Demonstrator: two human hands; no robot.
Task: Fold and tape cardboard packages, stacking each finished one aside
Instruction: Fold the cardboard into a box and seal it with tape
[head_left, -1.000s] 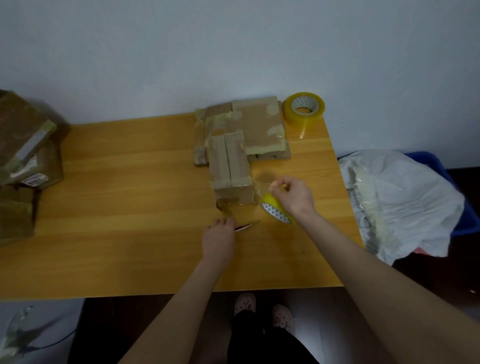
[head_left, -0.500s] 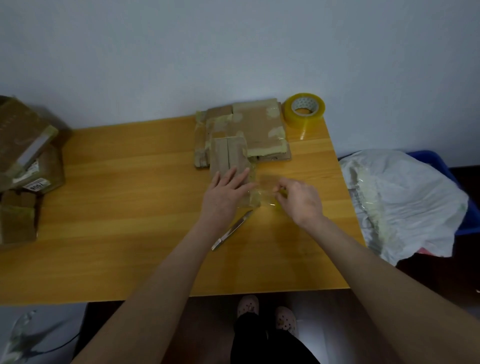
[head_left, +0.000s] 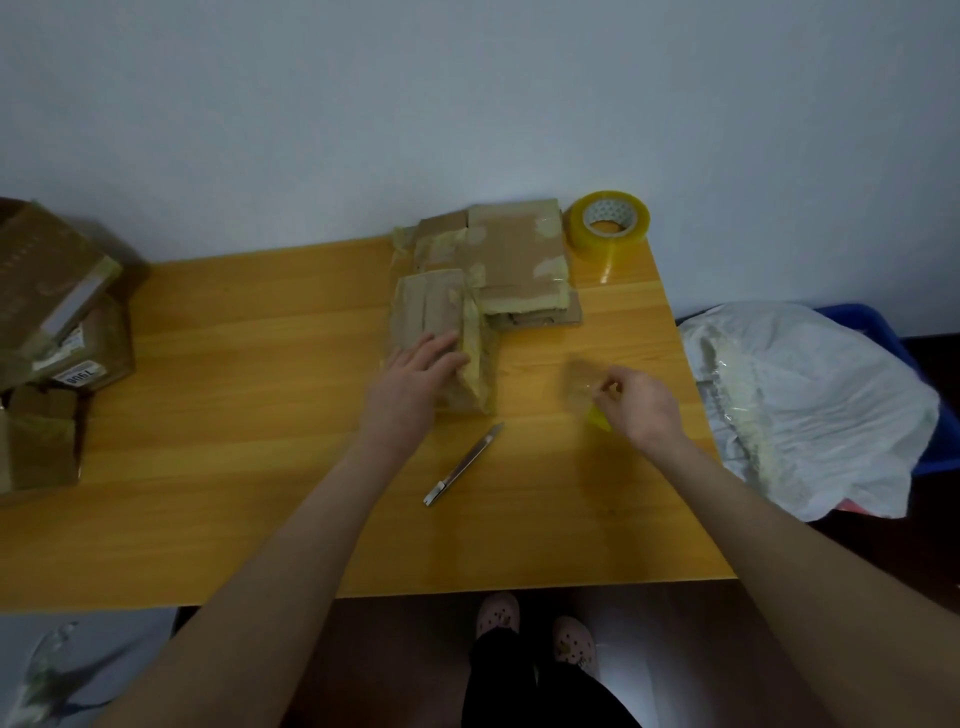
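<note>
My left hand (head_left: 415, 387) lies flat on a package (head_left: 431, 312). Its fingers (head_left: 444, 351) are straight and a little spread. They press down on the near end and curl round nothing. The package is brown card with pale tape on it. It lies in the middle of the surface (head_left: 234, 426), and its long side points away from me. Its far end touches a pile (head_left: 514, 260) of flat taped packages at the back, by the wall.

My right hand (head_left: 647, 408) is off to the right of the package, apart from it and low over the surface. Its fingers (head_left: 613, 388) are curled and close together, and they pinch a clear strip (head_left: 577, 382) of tape. The strip is blurry, so I cannot tell its shape well. A yellow bit (head_left: 597, 417) peeks out under this hand. I cannot tell what it is.

A thin metal knife (head_left: 462, 465) lies on the surface between my two arms. Its tip is just beside the near corner of the package.

A big yellow roll (head_left: 613, 244) of tape sits at the back right corner, just beside the pile.

At the left edge some brown boxes (head_left: 57, 312) are heaped up. To the right of the surface a white bag (head_left: 810, 400) lies over a blue bin (head_left: 878, 325). Down below are my shoes (head_left: 498, 613) on the floor.
</note>
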